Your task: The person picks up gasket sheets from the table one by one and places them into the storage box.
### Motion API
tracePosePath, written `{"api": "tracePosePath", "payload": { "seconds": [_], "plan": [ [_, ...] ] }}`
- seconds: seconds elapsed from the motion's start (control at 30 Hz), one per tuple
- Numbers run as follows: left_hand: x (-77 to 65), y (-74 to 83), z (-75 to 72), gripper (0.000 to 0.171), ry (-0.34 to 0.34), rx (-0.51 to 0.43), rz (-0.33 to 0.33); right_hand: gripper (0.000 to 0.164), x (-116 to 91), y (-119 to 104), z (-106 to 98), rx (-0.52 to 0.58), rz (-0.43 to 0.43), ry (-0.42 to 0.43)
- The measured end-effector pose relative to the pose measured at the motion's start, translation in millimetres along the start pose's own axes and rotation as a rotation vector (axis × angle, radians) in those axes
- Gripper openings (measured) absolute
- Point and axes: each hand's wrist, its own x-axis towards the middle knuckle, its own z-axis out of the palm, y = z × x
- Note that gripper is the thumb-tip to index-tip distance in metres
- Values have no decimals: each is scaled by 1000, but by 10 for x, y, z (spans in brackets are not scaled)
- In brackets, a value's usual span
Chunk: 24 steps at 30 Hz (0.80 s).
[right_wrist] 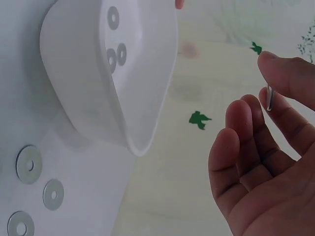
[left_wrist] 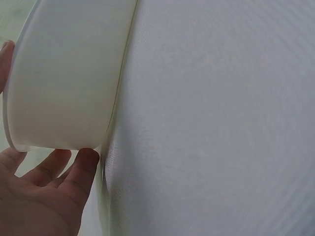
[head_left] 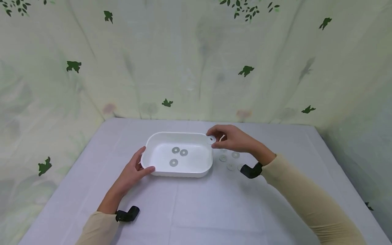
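A white oblong tub (head_left: 196,169) stands on the table, with three grey flat washers (head_left: 173,162) lying on its floor. My left hand (head_left: 132,173) grips the tub's left end, thumb over the front corner of the rim and fingers along the end wall. In the left wrist view the fingertips (left_wrist: 87,156) touch the wall low down. At the tub's right end, my right hand (head_left: 230,138) pinches another washer (head_left: 211,140) between thumb and fingers. The right wrist view shows this washer (right_wrist: 270,98) edge-on, apart from the tub rim.
Several loose washers (head_left: 235,154) lie on the white tablecloth (head_left: 208,211) to the right of the tub, partly under my right hand and wrist. A pale curtain (head_left: 183,68) with green leaf prints hangs behind the table.
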Motion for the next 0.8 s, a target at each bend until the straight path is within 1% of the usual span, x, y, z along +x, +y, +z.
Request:
{"api": "tracePosePath", "payload": {
  "seconds": [0.13,0.43,0.57,0.8],
  "plan": [
    [-11,4,9,98,-7,0,-5,36,53,-41,108,10,2,-33],
    [-27,38,26,99,-2,8,-11,33,179,-95,330,54,-2,-71],
    [-18,20,19,98,-2,3,-2,33,215,-104,422,65,-11,-87],
    [0,3,9,99,-1,-16,13,34,269,-163,521,56,-43,-106]
  ]
}}
